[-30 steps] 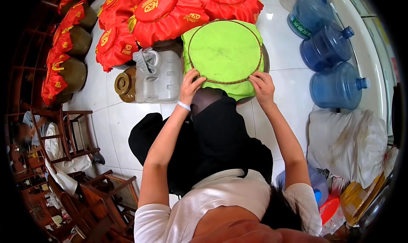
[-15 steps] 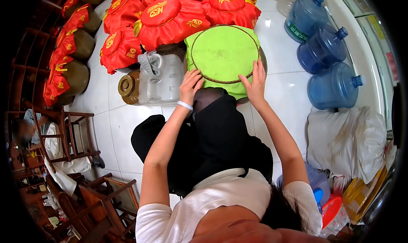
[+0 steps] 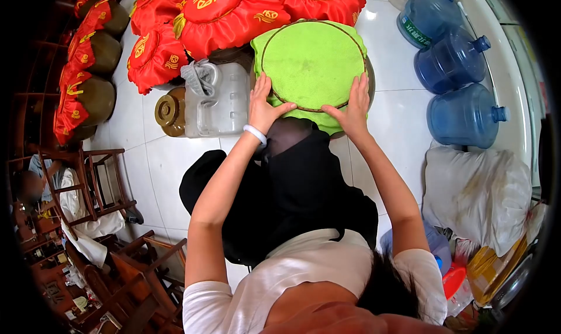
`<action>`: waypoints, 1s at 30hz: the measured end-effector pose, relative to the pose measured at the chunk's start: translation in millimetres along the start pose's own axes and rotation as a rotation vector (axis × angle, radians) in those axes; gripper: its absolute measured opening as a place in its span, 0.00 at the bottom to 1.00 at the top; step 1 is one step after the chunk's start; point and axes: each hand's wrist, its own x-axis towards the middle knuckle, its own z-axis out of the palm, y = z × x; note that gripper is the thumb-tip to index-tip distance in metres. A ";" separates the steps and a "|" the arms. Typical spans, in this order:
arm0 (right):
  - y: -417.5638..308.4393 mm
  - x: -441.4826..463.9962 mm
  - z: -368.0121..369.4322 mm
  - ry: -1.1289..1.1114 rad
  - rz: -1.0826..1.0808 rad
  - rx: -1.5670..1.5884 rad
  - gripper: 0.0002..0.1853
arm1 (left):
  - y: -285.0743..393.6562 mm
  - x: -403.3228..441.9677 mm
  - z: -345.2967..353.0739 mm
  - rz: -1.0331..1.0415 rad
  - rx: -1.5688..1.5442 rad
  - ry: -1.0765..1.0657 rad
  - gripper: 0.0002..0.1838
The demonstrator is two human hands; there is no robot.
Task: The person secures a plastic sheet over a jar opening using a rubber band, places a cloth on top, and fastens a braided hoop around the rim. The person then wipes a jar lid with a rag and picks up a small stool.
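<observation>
A lime-green cloth (image 3: 315, 65), ringed by a thin dark-brown round hoop (image 3: 313, 110), is draped face-up over a dark jar (image 3: 371, 77); the hoop is seen slightly wider side to side. Its near edge is framed by the left hand (image 3: 263, 107) and right hand (image 3: 353, 113), fingers spread, unclenched. The far side is crowded by shiny red cloth covers (image 3: 231, 16), the left by a clear plastic jug (image 3: 231, 107); white tiled floor (image 3: 394, 112) is exposed at right.
</observation>
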 end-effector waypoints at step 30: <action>44.5 35.9 -6.3 0.213 -0.032 0.041 0.18 | -14.6 29.1 -23.8 -0.081 -0.181 -0.184 0.53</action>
